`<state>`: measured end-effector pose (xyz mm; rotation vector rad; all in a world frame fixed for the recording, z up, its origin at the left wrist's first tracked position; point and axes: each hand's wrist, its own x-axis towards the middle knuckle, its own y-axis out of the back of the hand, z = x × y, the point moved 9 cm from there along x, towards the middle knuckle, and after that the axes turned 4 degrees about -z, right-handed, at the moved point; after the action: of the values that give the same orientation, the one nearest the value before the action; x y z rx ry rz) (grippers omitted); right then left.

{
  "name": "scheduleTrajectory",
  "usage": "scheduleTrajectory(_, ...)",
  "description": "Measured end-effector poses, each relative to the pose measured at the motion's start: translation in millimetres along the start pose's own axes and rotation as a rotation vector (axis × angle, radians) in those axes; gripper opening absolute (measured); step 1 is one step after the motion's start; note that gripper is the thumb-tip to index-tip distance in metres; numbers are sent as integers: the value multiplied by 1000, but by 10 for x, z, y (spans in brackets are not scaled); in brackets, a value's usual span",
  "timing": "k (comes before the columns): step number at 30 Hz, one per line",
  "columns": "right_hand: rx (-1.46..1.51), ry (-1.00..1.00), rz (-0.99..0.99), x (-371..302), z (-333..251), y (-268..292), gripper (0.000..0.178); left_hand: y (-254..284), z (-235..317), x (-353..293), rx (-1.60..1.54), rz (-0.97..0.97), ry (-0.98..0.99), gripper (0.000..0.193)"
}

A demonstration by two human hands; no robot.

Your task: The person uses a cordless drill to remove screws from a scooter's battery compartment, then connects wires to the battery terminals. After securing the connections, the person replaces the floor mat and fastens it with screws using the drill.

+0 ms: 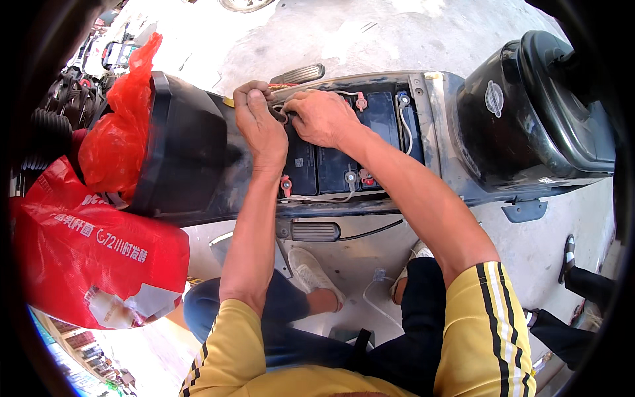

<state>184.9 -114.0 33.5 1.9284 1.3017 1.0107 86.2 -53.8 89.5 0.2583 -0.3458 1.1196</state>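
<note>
Over the far left corner of an open battery compartment in a scooter body, my two hands work close together. My left hand (261, 129) is closed with its fingers curled; what it grips, if anything, is hidden. Beside it, my right hand (324, 119) pinches a thin wire (282, 115), its fingertips partly covered. Dark blue batteries (303, 162) fill the compartment. Red-capped terminals (286, 185) and a pale linking wire (321, 199) show along the near side. Another pale wire (405, 126) runs at the right end. Something thin and red (283, 85) lies just beyond my left hand.
A black front box (182, 145) with red plastic bags (119, 132) hanging by it stands left. At right sits a black rear case (503, 112). Footrests (316, 231) jut from the scooter's sides. Another person's dark-clothed legs (562, 337) are at lower right.
</note>
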Motion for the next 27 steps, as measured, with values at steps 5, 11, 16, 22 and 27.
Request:
scheduleTrajectory(5,-2,-47,-53,19,-9,-21,26,-56,-384,355,-321,-215,286,12)
scheduleTrajectory(11,-20,-26,-59,35,-39,-15,32,37,-383,333,-428,-226,151,16)
scheduleTrajectory(16,-20,-15,-36,17,-4,-31,30,91,-102,103,-75,-11,51,26)
scheduleTrajectory(22,-15,-15,-40,28,-16,5,31,-74,-366,411,-526,-351,307,16)
scheduleTrajectory(27,-13,-7,-38,33,-31,-19,30,45,-242,278,-307,-199,115,15)
